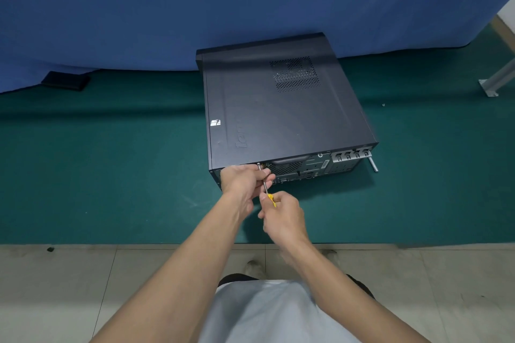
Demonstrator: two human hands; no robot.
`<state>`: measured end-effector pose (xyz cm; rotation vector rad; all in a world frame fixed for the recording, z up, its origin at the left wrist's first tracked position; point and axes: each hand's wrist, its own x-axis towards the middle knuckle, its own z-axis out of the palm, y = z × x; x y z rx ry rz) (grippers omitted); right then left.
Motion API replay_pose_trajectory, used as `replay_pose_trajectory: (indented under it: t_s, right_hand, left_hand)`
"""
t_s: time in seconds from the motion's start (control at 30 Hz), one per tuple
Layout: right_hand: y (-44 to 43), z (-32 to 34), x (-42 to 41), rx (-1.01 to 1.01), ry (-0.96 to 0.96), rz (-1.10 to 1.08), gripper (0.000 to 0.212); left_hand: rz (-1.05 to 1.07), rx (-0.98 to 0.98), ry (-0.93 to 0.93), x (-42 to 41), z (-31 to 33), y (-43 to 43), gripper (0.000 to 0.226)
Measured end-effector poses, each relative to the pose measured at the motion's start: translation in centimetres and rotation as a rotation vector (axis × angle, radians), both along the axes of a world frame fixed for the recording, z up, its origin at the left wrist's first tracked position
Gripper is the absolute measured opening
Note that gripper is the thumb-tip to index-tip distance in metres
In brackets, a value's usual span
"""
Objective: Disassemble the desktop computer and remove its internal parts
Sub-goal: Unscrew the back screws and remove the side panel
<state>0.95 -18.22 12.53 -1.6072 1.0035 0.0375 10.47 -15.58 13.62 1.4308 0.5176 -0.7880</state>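
Note:
A black desktop computer case [278, 108] lies on its side on a green mat, its rear panel [312, 168] facing me. A screwdriver [265, 185] with a yellow handle points its tip at a screw [258, 164] near the rear panel's top left corner. My right hand [281, 213] grips the yellow handle. My left hand [245, 181] pinches the metal shaft close to the tip. The side cover with its vent grille [296, 74] is closed on top.
A blue cloth [167, 3] hangs behind the case. A black flat object [65, 80] lies at the left under the cloth. A metal frame leg [498, 78] stands at the right. A short metal rod [373, 165] sticks out by the case's right corner. Grey tile floor [83, 281] is nearest me.

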Motion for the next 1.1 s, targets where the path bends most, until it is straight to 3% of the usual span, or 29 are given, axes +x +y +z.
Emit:
replay_pose_trajectory:
  t_s: [0.13,0.2,0.27,0.33,0.47,0.53,0.7,0.8,0.87,0.93,1.03,1.1]
  right_hand:
    - [-2.3,0.3,-1.3,0.804,-0.142,-0.185,0.027]
    - [-2.9,0.6,-2.2,1.019,-0.157,-0.137,0.023]
    - [-2.8,0.5,-2.4,0.954,-0.157,-0.09,0.016]
    - [-2.2,0.4,-2.1,0.71,-0.132,-0.08,0.009]
    - [-1.4,0.3,-1.8,0.368,-0.069,-0.055,0.008]
    - [-1.6,0.5,-1.9,0.399,-0.068,-0.043,0.01]
    - [-3.5,1.6,-2.3,0.876,-0.115,0.004,0.015]
    - [-3.1,1.9,-2.2,0.653,-0.068,0.108,0.009]
    - [-2.3,1.9,-2.0,0.432,-0.034,0.111,0.003]
    - [-1.8,1.8,-1.9,0.295,-0.008,0.089,0.012]
    - [-2.1,1.6,-2.0,0.33,-0.023,0.072,0.015]
    - [-2.9,1.8,-2.2,0.539,-0.07,0.067,0.006]
  left_hand:
    - [0.011,0.011,-0.042,0.0,-0.2,-0.3,0.015]
    - [-0.008,-0.014,-0.051,0.0,-0.3,-0.2,0.014]
    - [-0.012,-0.06,-0.05,-0.1,-0.4,0.0,0.011]
    - [-0.012,-0.065,-0.065,-0.3,-0.6,0.2,0.008]
    - [-0.01,0.113,-0.186,-0.4,-0.9,-0.1,0.015]
    - [0.0,0.148,-0.206,-0.4,-0.8,-0.4,0.015]
    - [0.012,-0.02,-0.114,-0.4,-0.4,-0.2,0.012]
    - [-0.003,-0.072,-0.088,-0.3,-0.4,0.3,0.01]
    - [-0.015,0.013,-0.118,-0.4,-0.5,0.3,0.009]
    - [-0.009,0.107,-0.166,-0.5,-0.6,0.1,0.015]
    - [0.022,0.107,-0.17,-0.5,-0.6,-0.3,0.015]
    - [0.037,0.023,-0.131,-0.6,-0.4,-0.4,0.014]
